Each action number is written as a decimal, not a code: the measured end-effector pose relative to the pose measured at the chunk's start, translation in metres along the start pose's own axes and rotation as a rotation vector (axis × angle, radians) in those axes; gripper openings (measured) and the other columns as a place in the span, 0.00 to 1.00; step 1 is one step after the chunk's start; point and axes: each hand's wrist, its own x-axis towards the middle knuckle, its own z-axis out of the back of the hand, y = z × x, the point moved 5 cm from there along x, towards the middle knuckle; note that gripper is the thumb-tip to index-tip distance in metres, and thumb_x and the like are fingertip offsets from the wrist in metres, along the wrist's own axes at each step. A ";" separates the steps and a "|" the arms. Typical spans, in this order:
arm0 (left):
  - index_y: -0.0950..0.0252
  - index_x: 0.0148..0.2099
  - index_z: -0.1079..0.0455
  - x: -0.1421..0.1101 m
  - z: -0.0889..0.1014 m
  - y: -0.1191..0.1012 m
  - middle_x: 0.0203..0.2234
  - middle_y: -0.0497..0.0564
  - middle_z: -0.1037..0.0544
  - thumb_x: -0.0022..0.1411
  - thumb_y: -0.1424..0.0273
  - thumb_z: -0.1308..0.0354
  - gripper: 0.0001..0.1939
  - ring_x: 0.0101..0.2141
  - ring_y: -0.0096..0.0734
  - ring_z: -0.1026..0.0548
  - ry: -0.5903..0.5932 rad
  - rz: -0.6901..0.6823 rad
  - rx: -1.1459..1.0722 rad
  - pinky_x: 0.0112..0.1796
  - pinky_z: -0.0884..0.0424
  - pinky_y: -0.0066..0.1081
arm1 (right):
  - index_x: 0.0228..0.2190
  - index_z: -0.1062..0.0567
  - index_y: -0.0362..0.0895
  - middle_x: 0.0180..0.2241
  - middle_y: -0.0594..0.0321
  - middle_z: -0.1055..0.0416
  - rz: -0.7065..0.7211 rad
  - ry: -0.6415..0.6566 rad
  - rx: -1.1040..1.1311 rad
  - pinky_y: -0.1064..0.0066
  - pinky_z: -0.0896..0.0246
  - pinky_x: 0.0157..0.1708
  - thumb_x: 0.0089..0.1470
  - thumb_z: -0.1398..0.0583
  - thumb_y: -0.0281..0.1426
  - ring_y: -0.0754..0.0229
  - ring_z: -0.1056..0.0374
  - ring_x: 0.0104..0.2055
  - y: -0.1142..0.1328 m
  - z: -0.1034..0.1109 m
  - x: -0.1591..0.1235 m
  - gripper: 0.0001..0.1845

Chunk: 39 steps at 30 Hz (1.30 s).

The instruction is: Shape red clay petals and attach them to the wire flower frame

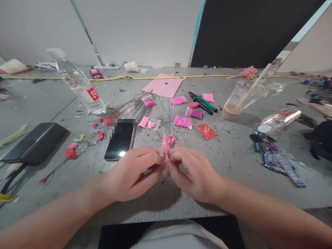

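Near the front of the table, a small clear packet of coral-pink clay [164, 143] stands on edge between my hands. My left hand [141, 171] pinches its lower left side with thumb and forefinger. From the other side my right hand [193, 173] pinches it, fingertips almost meeting the left ones. A small pink and red clay piece [171, 140] lies just behind the right fingertips. Several pink clay packets [183, 121] lie beyond the hands, with a red clay packet [206, 131] at their right. The fingers cover the packet's lower part.
A phone [121, 140] lies by my left hand, with thin wires [132, 109] behind it. Green-handled pliers [207, 103] and pink paper [166, 85] lie farther back. A water bottle [80, 86] and black case [36, 141] are left; a plastic cup [238, 98], lying bottle [281, 117] and keys [264, 140] right.
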 end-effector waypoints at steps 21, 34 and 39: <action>0.59 0.52 0.29 -0.004 -0.004 0.036 0.37 0.50 0.19 0.64 0.66 0.33 0.16 0.34 0.32 0.19 -0.115 0.361 -0.419 0.34 0.21 0.31 | 0.31 0.26 0.48 0.28 0.66 0.22 -0.210 -0.094 0.152 0.71 0.27 0.31 0.55 0.37 0.24 0.64 0.26 0.28 -0.015 0.014 0.003 0.06; 0.59 0.42 0.25 0.000 0.008 0.028 0.32 0.45 0.18 0.64 0.65 0.32 0.07 0.31 0.28 0.21 -0.235 0.328 -0.113 0.32 0.27 0.27 | 0.39 0.14 0.50 0.44 0.57 0.20 -0.459 0.110 0.489 0.69 0.23 0.30 0.61 0.35 0.34 0.58 0.23 0.39 -0.029 -0.001 0.005 0.08; 0.60 0.43 0.25 0.000 0.004 0.028 0.33 0.47 0.18 0.64 0.65 0.32 0.08 0.31 0.30 0.21 -0.196 0.281 -0.117 0.33 0.27 0.28 | 0.39 0.15 0.51 0.48 0.59 0.20 -0.449 0.097 0.445 0.66 0.22 0.39 0.58 0.33 0.32 0.55 0.22 0.47 -0.030 -0.001 0.006 0.06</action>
